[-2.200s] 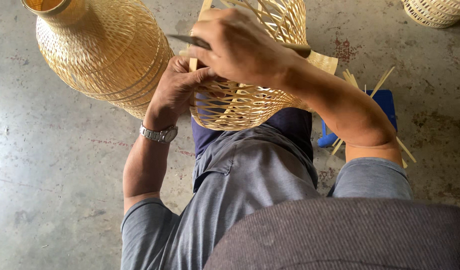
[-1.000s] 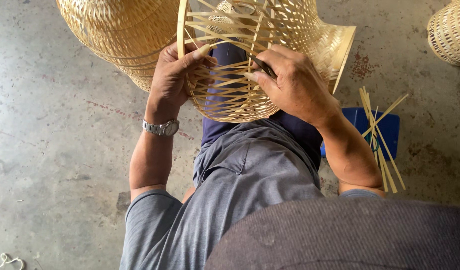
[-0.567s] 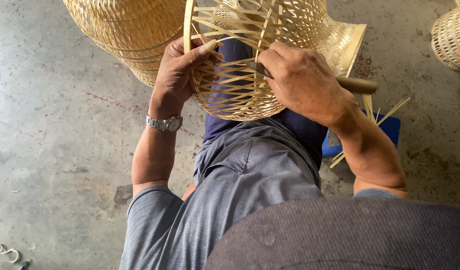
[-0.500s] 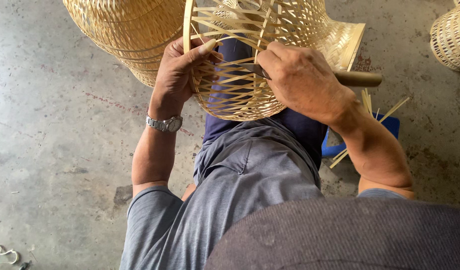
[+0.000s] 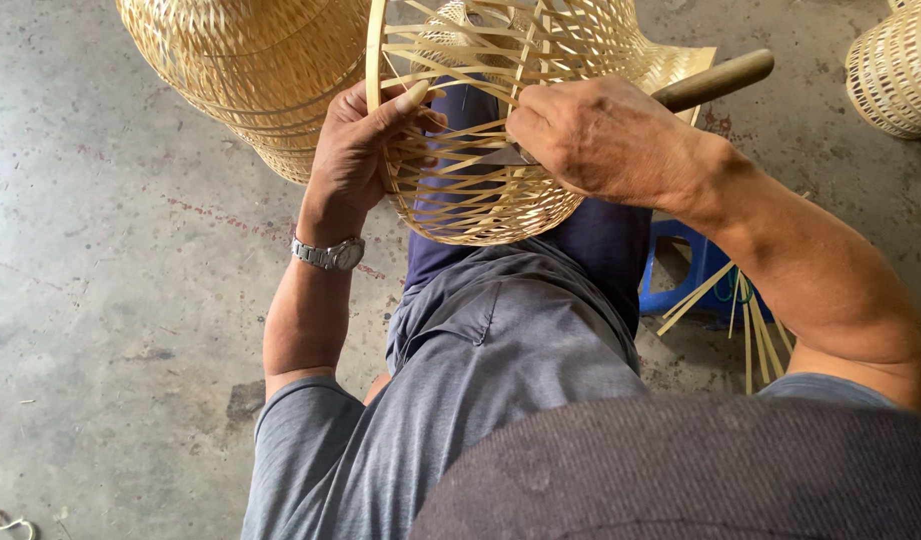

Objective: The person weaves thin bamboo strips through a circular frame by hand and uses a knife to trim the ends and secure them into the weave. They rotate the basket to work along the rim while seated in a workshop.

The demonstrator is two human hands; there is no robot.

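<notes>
Bamboo strips of a half-woven basket (image 5: 480, 190), resting on the lap, are gripped at the rim by the left hand (image 5: 365, 150); a wooden-handled knife (image 5: 715, 80) is clenched in the right hand (image 5: 605, 140) against the weave.

Open-weave basket (image 5: 480, 150) sat between left hand (image 5: 355, 150) and right hand (image 5: 600, 135); finished basket (image 5: 250, 70) beyond left hand; stool (image 5: 695, 270) under right forearm.
</notes>
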